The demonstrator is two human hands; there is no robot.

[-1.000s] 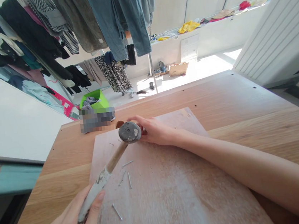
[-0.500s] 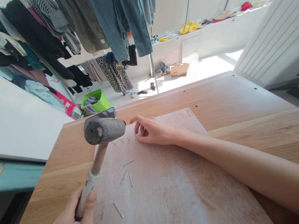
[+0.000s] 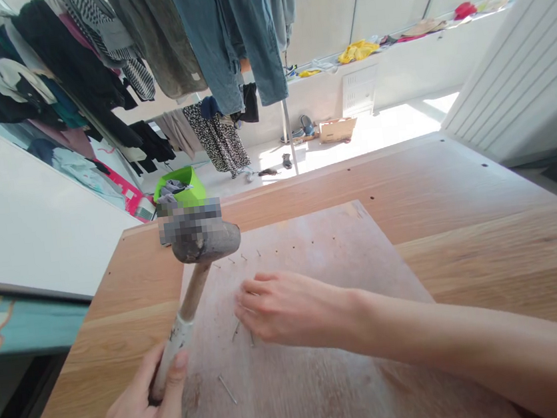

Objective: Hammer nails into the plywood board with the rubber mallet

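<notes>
My left hand (image 3: pixel 143 405) is wrapped round the white-covered lower handle of a mallet (image 3: pixel 205 239) with a dark, worn head, held up over the board's left side. My right hand (image 3: pixel 274 307) is lowered over the wooden board (image 3: pixel 339 390), its fingers curled together among the loose nails (image 3: pixel 236 330). Its fingertips are partly hidden, so whatever they pinch cannot be made out. Another loose nail (image 3: pixel 227 389) lies nearer to me. Toward the board's far edge several nails (image 3: pixel 258 253) stand in a row, followed to the right by small dark marks (image 3: pixel 293 247).
The board lies on a wood-grain table (image 3: pixel 485 212). A blurred-out object (image 3: pixel 167 229) is behind the mallet head. Beyond the table are a green basket (image 3: pixel 188 189), hanging clothes (image 3: pixel 234 39) and a cardboard box (image 3: pixel 337 130). A white panel (image 3: pixel 22 211) borders the left.
My right hand has left the last standing nail and come down toward me onto the loose nails, covering one of them. My left hand still holds the mallet in nearly the same place.
</notes>
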